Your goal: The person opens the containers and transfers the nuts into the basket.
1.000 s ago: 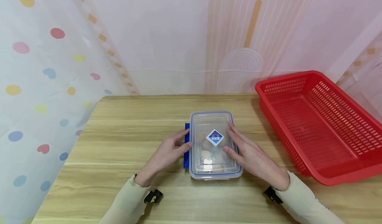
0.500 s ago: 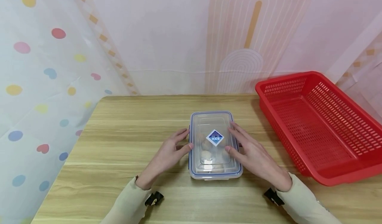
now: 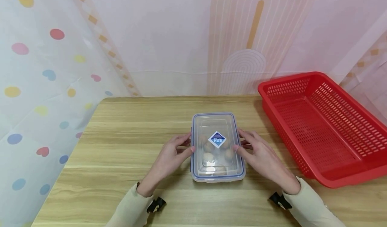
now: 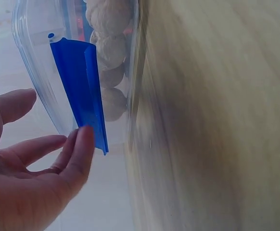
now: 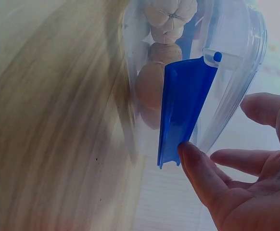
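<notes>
A clear plastic food container [image 3: 213, 123] with a blue-edged lid and a diamond label lies on the wooden table. Inside are pale, creased round pieces like garlic bulbs [image 5: 171, 12] and smoother brownish ones [image 5: 152, 84]. My left hand [image 3: 169, 156] holds its left side, thumb on the lid's edge and fingertips against a blue latch [image 4: 77, 82]. On the opposite side my right hand [image 3: 263, 160] has its thumb on the lid and fingertips at the lower end of another blue latch [image 5: 185, 106]. Both latches hang down, angled out from the walls.
A red perforated plastic basket [image 3: 314, 133] stands at the right of the wooden table [image 3: 127, 136]. Behind the table hangs a pale patterned cloth [image 3: 169, 39]. Black bands show at both cuffs.
The left latch went from sticking out flat to hanging down. My right hand slid from the lid's top to its right edge, fingers now down the side. The container stayed in place.
</notes>
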Tool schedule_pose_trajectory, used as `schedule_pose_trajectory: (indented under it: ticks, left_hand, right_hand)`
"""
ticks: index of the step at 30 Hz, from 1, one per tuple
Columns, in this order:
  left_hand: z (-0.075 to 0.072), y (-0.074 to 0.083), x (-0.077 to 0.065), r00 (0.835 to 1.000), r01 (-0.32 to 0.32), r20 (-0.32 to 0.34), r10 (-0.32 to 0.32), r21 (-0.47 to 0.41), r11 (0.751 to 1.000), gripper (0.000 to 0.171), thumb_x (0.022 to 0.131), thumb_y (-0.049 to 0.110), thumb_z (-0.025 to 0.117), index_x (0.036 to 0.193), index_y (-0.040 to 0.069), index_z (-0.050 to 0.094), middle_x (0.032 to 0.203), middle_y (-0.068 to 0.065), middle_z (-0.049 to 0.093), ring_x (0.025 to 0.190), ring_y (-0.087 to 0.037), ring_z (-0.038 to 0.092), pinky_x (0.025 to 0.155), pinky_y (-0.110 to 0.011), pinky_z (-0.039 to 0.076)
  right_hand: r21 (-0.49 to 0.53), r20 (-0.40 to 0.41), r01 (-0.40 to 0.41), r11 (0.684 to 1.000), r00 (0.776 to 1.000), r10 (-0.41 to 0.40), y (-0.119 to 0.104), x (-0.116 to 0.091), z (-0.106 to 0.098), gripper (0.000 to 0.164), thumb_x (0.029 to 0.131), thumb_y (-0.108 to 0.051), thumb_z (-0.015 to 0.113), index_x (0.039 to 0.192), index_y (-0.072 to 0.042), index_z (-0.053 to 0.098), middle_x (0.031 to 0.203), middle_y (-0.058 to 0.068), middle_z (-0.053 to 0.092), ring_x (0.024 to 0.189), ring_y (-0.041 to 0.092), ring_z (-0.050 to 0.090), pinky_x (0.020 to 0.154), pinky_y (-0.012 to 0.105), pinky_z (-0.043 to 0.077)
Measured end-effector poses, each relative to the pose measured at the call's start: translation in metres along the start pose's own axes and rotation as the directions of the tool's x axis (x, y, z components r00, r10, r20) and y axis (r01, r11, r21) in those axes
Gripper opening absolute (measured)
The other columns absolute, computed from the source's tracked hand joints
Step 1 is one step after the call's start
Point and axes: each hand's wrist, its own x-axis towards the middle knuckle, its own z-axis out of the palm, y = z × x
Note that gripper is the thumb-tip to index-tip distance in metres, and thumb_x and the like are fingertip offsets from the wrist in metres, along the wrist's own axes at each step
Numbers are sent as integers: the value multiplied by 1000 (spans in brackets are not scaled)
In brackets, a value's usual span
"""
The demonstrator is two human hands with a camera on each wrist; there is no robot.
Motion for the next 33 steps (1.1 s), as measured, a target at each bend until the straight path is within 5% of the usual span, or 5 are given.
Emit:
schedule_pose_trajectory:
  ticks: [20, 33]
  left_hand:
    - [4, 2, -4, 999, -8, -40, 3, -138, 990, 55, 91, -4, 75, 142, -9, 56, 129, -19, 61, 109, -30, 68, 92, -28, 59]
    - [3, 6, -4, 999, -5, -49, -2, -151, 989, 53, 90, -5, 75, 140, -10, 58, 127, -20, 62, 106, -31, 69, 91, -27, 59]
  right_hand:
    - [87, 23, -33, 996, 999, 31, -5, -2, -2, 55, 97, -16, 74, 145, 4, 56, 137, 23, 63, 115, 38, 69, 94, 50, 58]
    - [87, -18, -27, 996, 999, 29, -10, -2, -4, 53, 95, -11, 76, 143, 5, 58, 131, 22, 67, 109, 35, 72, 92, 49, 60]
